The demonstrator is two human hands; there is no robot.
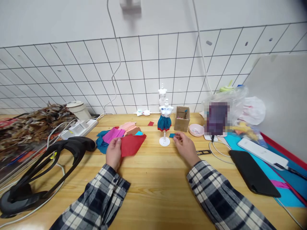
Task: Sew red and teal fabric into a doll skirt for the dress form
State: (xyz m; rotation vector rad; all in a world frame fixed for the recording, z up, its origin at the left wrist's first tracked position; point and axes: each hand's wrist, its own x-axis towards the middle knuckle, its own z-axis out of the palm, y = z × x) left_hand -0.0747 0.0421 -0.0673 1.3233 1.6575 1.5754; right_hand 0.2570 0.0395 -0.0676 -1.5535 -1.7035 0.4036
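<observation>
Left hand: fingers pinch red cloth, long axis toward the skirted mannequin — nearer the right hand, fingers at blue scrap, pinch unclear.

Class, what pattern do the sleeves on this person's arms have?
Plaid in navy, grey and cream, seen best in the head view.

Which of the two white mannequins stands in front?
The mannequin in the blue skirt; the other mannequin stands partly hidden behind it.

Cardboard box: bears no legible label
Pixelated device: blurred beyond reading
Tiled wall: shows no readable sign
</observation>
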